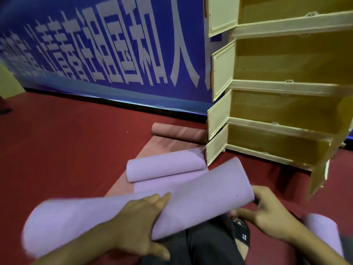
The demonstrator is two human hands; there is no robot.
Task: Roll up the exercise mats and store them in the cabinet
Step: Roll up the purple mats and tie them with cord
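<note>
Rolled lilac mat [191, 203] held across the lap, its far end aimed at the open cabinet [286, 119].

The mat's long axis ran from lower left to upper right, its right end nearest the cabinet's low shelves, which lay up and to the right. The left hand [141, 222] wrapped the roll's middle, thumb under and fingers laid over. The right hand [267, 213] was at the right end, fingers curled about its edge, and was the nearer to the cabinet. A second lilac mat [164, 167], partly rolled, lay on the red floor [57, 150] just beyond, a pink roll [177, 132] behind it. The blue banner [95, 44] carried large white Chinese characters, too distorted to read with confidence.
</note>
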